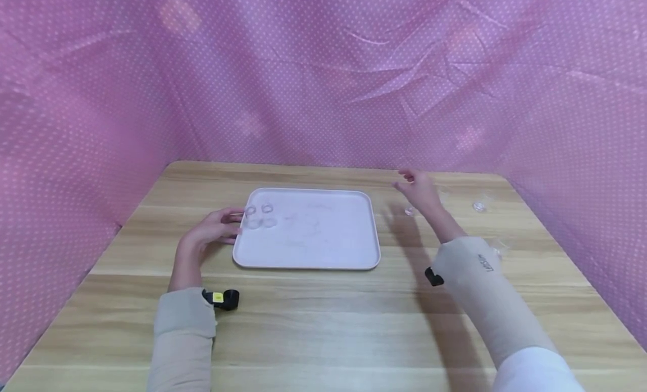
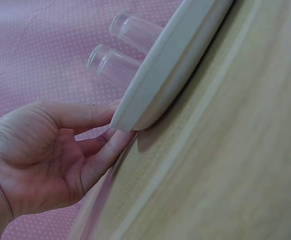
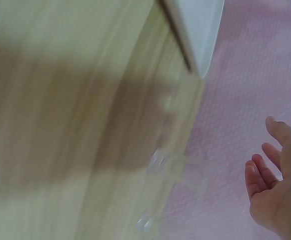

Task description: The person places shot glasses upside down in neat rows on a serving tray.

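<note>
Your left hand (image 1: 214, 228) pinches the white tray (image 1: 333, 235) by its left rim, two clear glasses (image 2: 119, 67) just inside, your right hand (image 1: 420, 194) (empty, fingers relaxed) above the desk (image 1: 323, 330) near more glasses (image 1: 479, 205).

So your head view had two bits of print, both pretty rough to read. On the turned-up cuff of your right sleeve (image 1: 464, 258) you had one short word in dark lettering (image 1: 486, 263), running at a steep slant across the beige cloth. It looked like caps, and I'd have said it kicked off with an L, but the letters after that were too small and smudgy for me to spell out honestly. Then you had a yellow label (image 1: 218, 297) on the black wrist device (image 1: 231, 300) by your left cuff. That one carried tiny dark marks, way too blurry to make out as letters or numbers.
</note>
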A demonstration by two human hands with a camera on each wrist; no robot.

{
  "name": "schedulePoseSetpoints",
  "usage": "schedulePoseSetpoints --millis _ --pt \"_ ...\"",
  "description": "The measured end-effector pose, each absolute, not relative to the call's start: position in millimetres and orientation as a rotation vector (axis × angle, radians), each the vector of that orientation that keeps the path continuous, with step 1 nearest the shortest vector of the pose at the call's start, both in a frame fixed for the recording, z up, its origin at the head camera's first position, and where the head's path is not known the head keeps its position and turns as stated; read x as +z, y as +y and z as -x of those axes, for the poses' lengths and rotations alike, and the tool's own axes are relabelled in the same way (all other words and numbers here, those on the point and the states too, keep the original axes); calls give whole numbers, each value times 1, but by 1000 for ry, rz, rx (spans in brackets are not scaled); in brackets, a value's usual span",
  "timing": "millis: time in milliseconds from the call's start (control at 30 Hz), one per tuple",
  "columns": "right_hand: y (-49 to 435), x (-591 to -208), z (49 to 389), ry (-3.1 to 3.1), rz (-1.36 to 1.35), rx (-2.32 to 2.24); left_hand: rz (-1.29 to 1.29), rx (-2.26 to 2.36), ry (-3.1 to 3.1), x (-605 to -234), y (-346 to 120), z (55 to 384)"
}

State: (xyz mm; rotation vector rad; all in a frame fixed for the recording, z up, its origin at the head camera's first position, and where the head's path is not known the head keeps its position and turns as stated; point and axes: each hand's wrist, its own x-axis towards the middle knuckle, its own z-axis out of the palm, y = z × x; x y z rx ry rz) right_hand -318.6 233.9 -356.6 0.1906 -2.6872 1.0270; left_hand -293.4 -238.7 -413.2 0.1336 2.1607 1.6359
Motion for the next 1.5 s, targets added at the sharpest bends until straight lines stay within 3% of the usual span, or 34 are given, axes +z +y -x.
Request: schedulePoseSetpoints --millis 433,733,1500 --pt "277 -388 306 -2675 9 1120 -141 1657 2169 -417 -236 291" --pt "276 -407 304 -2720 24 1392 -134 1689 2131 -414 -239 290" --pt "273 -421 306 -2776 91 1237 -82 1663 2150 -415 -238 294"
